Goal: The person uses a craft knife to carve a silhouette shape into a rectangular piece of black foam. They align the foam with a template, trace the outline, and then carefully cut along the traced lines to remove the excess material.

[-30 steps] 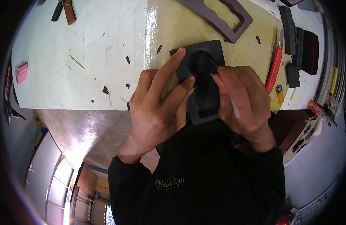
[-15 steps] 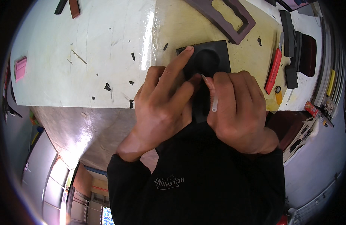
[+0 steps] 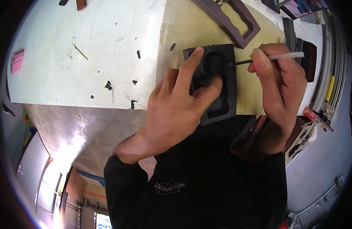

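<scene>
A black foam block (image 3: 230,89) with a round hollow and a wavy-edged cutout lies at the table's front edge, close to my body. My left hand (image 3: 172,99) grips its left side. The index fingertip presses the far left corner, the thumb reaches over the cutout, and the other fingers curl at the left edge. My right hand (image 3: 277,74), to the right of the block, pinches a thin stick-like tool (image 3: 277,57) with a pale handle and dark shaft. The tool lies almost level, its dark end over the block's right side beside the round hollow.
A dark purple foam frame (image 3: 244,34) lies beyond the block. Small black scraps (image 3: 108,85) are scattered over the white tabletop (image 3: 69,91). A pink piece (image 3: 17,62) sits at the far left. Dark foam pieces (image 3: 308,57) and a yellow-handled item (image 3: 330,88) are at right.
My right hand has lifted away from the block to the right, turning the tool from steep to nearly level. The left thumb has shifted right across the cutout.
</scene>
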The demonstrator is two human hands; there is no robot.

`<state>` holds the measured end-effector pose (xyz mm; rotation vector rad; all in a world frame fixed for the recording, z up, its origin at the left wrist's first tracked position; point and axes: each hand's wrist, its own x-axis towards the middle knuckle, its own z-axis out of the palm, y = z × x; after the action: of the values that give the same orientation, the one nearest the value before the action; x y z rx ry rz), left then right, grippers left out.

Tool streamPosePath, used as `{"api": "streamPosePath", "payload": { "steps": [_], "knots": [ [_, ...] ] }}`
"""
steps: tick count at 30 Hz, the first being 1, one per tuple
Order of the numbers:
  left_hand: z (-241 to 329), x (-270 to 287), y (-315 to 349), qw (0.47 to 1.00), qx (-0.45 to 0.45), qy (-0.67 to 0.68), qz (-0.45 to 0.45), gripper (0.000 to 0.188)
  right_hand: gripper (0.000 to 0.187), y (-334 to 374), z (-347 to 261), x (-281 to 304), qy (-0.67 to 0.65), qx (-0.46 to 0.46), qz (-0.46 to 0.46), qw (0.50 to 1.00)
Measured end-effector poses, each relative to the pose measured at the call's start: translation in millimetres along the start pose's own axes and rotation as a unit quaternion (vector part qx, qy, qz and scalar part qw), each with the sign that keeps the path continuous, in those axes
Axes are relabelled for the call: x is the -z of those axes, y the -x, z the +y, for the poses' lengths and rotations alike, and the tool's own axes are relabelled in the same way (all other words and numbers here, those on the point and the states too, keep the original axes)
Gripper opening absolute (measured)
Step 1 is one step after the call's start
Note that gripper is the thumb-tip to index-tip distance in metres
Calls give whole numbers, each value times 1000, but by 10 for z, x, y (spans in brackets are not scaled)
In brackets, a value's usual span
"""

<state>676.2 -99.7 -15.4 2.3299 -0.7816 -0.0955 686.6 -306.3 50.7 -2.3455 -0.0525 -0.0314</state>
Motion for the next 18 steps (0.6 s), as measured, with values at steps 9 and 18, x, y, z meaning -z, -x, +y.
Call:
{"api": "streamPosePath", "payload": {
  "steps": [9,18],
  "knots": [
    [122,-30,-31,995,-2,-83,-55,54,13,-189,52,-124,38,41,-88,994],
    [96,-49,-20,996,-13,-82,-36,54,10,-217,66,-150,46,27,-116,992]
  ]
}}
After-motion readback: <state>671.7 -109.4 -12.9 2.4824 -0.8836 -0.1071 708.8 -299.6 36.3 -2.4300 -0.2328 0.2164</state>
